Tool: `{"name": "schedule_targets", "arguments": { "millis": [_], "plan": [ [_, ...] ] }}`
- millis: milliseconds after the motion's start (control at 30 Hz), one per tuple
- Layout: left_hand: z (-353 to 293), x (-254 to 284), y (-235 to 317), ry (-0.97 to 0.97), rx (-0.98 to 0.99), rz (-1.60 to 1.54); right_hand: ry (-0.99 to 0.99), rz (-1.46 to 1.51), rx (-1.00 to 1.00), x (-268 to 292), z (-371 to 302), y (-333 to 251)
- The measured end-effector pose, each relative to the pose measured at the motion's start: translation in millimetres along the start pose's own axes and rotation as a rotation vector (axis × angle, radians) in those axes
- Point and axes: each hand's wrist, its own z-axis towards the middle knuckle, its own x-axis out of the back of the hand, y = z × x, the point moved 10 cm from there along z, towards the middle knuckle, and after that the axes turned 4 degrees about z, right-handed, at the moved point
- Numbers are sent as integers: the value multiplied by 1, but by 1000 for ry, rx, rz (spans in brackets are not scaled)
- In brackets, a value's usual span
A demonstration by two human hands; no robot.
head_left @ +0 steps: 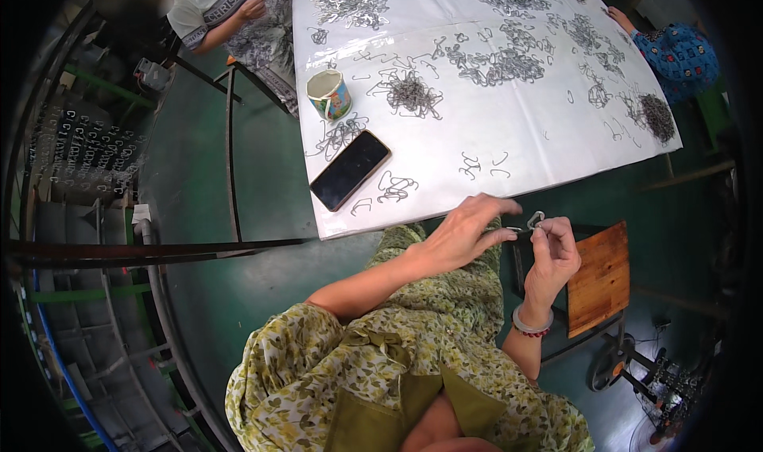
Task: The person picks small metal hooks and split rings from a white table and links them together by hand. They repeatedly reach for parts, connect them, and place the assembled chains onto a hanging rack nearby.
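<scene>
Through the head camera I take the black phone (351,170) as my landmark; it lies on the white worktop (437,146). To the phone's right, just off the worktop's near edge, the right hand (554,249) pinches 1 small bent metal piece (537,217) between thumb and forefinger. The left hand (470,229) is just beside that piece, on the side toward the phone, its thumb and blurred forefinger parted at the tips; I can't tell whether it grips the metal too. Just behind the phone I see a colourful cup (330,94), and behind it to the right a heap of dark wire hooks (411,94). 1 co-worker (238,23) is beyond the phone to the left; a blue sleeve (675,55) shows far to its right, across the worktop.
</scene>
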Motion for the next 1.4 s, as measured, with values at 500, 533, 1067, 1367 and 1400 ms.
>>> {"name": "schedule_targets", "arguments": {
  "millis": [500, 533, 1067, 1367, 1400],
  "plan": [
    [46, 115, -214, 37, 243, 930, 50, 86, -150, 16, -7, 21],
    [41, 113, -208, 48, 238, 876, 54, 94, -156, 15, -8, 23],
    [10, -22, -4, -104, 271, -529, 138, 37, -24, 10, -20, 17],
    [17, -18, 1, -11, 151, -374, 44, -180, 77, -5, -21, 8],
    [17, -17, 1, -1, 135, -347, 23, -181, 89, -4, -19, 10]
  ]
}}
